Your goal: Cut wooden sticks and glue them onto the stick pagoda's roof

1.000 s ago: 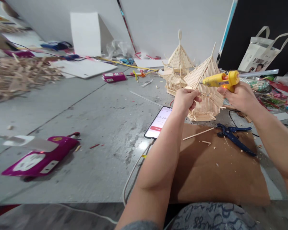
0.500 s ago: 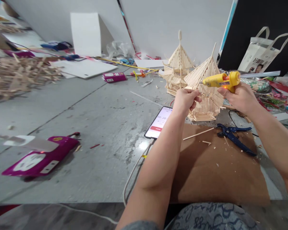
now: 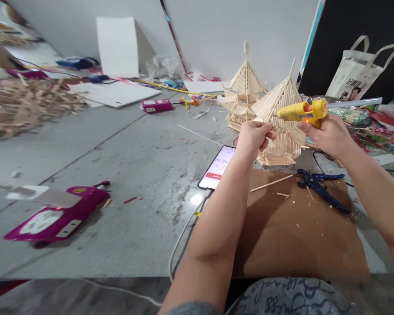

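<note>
A person's right hand (image 3: 330,133) grips a yellow glue gun (image 3: 300,112), nozzle toward the left hand (image 3: 254,136), whose fingertips are pinched together (on what, one cannot tell). The hands work apart at the front stick pavilion (image 3: 282,143), beyond a brown sheet (image 3: 298,245).

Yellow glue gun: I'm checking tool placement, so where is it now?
In the head view, the glue gun is right of centre in the right hand, in front of the nearer stick pagoda.
</note>
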A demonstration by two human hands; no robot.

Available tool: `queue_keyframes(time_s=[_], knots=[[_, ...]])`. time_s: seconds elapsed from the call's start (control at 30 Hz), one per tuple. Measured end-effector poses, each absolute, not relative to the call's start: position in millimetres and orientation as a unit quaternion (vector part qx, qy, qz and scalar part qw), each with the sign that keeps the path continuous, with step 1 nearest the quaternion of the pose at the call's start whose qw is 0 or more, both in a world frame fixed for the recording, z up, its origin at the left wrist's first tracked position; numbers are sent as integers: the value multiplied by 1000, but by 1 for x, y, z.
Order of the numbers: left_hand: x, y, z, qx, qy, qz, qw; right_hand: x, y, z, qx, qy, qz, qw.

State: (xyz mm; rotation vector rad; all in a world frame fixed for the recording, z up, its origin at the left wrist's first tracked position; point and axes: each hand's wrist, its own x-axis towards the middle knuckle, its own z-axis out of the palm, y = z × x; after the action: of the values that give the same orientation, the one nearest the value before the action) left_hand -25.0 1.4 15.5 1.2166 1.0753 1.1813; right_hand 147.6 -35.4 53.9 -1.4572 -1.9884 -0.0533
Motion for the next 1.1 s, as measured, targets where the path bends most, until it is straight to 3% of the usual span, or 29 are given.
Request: queue_keyframes(time_s=[0.73, 1.1], knots=[[-26, 2, 15, 510, 445, 492, 548, 149, -37, 55, -576, -748, -3, 329], [-30, 0, 16, 511, 456, 488, 541, 195, -55, 40, -558, -627, 237, 489]])
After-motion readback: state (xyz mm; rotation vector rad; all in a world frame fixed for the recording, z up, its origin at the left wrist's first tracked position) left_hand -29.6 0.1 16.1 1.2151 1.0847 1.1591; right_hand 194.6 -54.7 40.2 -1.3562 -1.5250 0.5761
